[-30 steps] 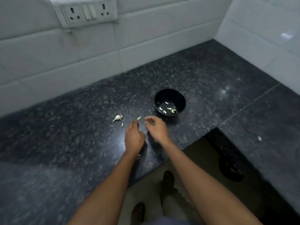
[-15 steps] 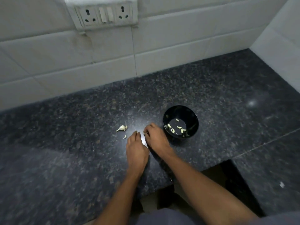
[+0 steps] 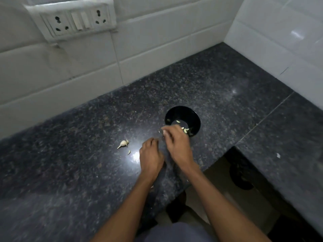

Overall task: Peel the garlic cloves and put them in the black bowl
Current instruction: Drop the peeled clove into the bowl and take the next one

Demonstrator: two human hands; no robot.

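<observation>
The black bowl (image 3: 194,117) stands on the dark granite counter (image 3: 70,172) with several peeled garlic cloves (image 3: 186,130) inside. My right hand (image 3: 176,144), blurred, hovers at the bowl's near left rim and pinches a small pale garlic clove (image 3: 163,132) at its fingertips. Just left of it and lower, my left hand (image 3: 150,155) rests on the counter with fingers loosely curled downward; nothing shows in it. An unpeeled garlic piece (image 3: 123,143) and a small loose clove (image 3: 128,152) lie left of my hands.
A white tiled wall with a socket panel (image 3: 75,20) runs along the back, and another tiled wall closes the right corner. The counter's front edge is cut away at the right, showing the floor and a dark object (image 3: 241,173). A white speck (image 3: 278,155) lies on the right slab.
My hands met over the loose clove near the bowl. My right hand has since lifted away from the left toward the bowl's rim. The camera view shifted.
</observation>
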